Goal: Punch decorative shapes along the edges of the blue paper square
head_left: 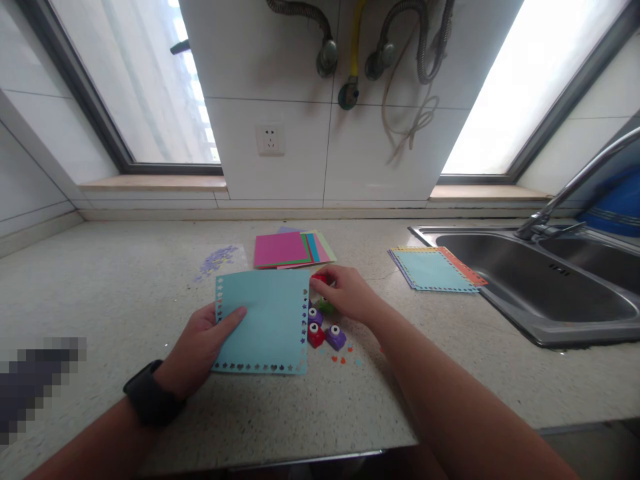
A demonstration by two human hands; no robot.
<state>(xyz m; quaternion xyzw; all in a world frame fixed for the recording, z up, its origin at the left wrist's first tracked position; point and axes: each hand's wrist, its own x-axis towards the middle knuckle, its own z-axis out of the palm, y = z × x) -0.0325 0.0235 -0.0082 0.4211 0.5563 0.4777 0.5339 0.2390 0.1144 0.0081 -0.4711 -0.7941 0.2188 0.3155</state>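
My left hand (200,347) pinches the left edge of a light blue paper sheet (265,320), thumb on top. The sheet has small shapes punched along its left, bottom and right edges. My right hand (347,293) is curled over a red paper punch (319,277) at the sheet's upper right corner, fingers closed on it. Beside the sheet's right edge sit small punches: a purple one (315,315), a green one (326,307) partly under my hand, a red one (316,334) and another purple one (336,337).
A stack of coloured sheets (290,249) lies behind. A pile of punched sheets (433,269) rests near the steel sink (540,287) with its tap (570,190). Purple paper bits (216,260) and small confetti (343,359) dot the stone counter (125,280).
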